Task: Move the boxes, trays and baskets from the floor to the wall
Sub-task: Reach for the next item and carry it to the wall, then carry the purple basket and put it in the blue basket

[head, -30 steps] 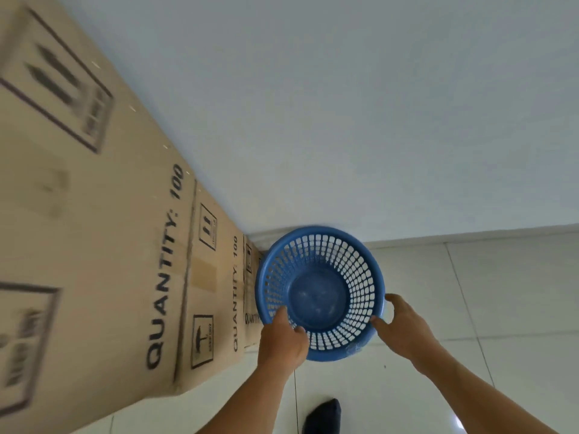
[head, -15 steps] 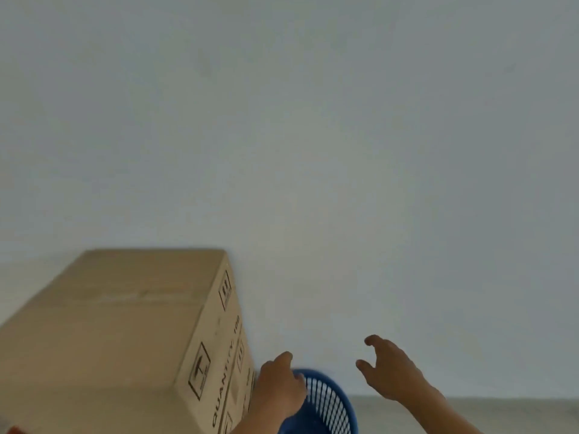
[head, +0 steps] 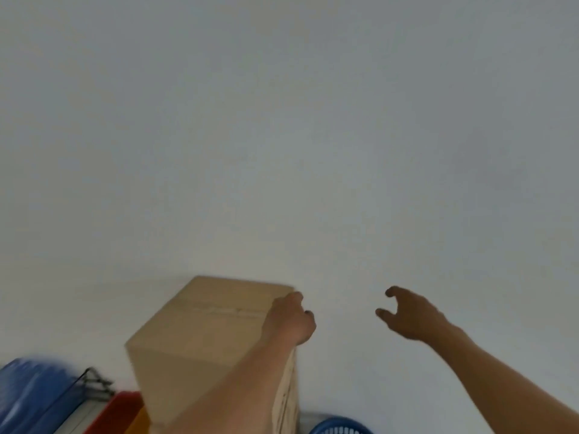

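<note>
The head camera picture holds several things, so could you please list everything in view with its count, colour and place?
white wall: one, white, fills most of the view
tan cardboard box: one, tan, bottom centre, by the wall
blue perforated plastic basket: one, blue, bottom edge, right of the box, mostly cut off
red plastic tray: one, red, bottom left, beside the box
orange item: one, orange, between tray and box, too little showing to identify
blurred blue object: one, blue, far left bottom corner
black wire frame: one, black, beside the blue object
left hand: one, loosely curled, at the box's top right corner
right hand: one, fingers curved, empty, in front of the wall
</note>
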